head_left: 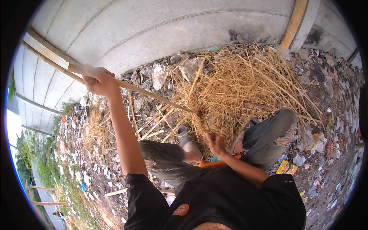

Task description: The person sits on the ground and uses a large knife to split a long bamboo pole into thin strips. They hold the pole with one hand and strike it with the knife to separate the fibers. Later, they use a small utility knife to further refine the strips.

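My left hand (99, 81), raised at the left, is closed around a bamboo stick (153, 98). The stick slants down to the right, its far tip resting over a heap of yellow straw and bamboo shavings (237, 86). Low between my knees, my right hand (217, 145) is closed on a tool with a long, thin, dark blade (202, 111), seen almost edge-on; its handle is mostly hidden in the fist. The blade rises close beside the stick's tip. Whether the two touch, I cannot tell.
A grey panel wall (172, 28) stands ahead, with a wooden post (294, 25) against it. Bamboo poles (50, 61) lean at the left. Litter and plastic scraps cover the ground. My bent knees and grey boots (188, 140) flank the work; something orange (214, 165) lies below my right forearm.
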Action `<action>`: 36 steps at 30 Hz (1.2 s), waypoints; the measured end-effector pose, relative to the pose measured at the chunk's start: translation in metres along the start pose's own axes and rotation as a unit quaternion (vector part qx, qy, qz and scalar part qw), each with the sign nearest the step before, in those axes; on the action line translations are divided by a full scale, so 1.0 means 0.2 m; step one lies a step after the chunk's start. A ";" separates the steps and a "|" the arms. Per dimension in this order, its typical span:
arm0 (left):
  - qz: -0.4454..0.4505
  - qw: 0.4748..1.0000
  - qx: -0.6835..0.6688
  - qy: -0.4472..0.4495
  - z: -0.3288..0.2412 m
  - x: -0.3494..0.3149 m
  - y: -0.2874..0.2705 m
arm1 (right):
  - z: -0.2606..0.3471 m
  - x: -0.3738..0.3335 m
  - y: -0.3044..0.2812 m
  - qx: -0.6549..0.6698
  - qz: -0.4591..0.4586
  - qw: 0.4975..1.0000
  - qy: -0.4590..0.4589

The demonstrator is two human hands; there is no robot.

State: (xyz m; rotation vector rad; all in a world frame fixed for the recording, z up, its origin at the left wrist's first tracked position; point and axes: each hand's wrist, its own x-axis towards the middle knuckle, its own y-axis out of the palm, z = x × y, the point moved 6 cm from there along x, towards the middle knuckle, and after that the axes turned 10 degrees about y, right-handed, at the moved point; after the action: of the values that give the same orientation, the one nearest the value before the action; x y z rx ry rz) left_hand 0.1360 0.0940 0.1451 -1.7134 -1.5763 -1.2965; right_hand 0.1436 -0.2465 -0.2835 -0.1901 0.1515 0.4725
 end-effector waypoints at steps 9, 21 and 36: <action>-0.003 0.998 -0.045 0.032 -0.34 0.02 0.02 | -0.07 0.09 0.13 -0.068 0.043 0.996 0.048; -0.141 0.987 -0.055 0.055 -0.72 0.41 -0.44 | -0.13 0.25 -0.02 -0.265 0.076 0.947 0.164; 0.040 0.958 -0.273 0.072 -0.94 0.95 -1.04 | -0.40 0.52 -0.23 -0.231 0.054 0.950 0.202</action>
State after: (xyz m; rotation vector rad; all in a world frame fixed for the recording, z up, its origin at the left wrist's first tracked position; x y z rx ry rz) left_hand -0.1397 0.0775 0.3396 -1.9100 -1.1107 -1.8919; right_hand 0.2475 -0.2584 -0.3740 -0.7432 0.4542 0.5694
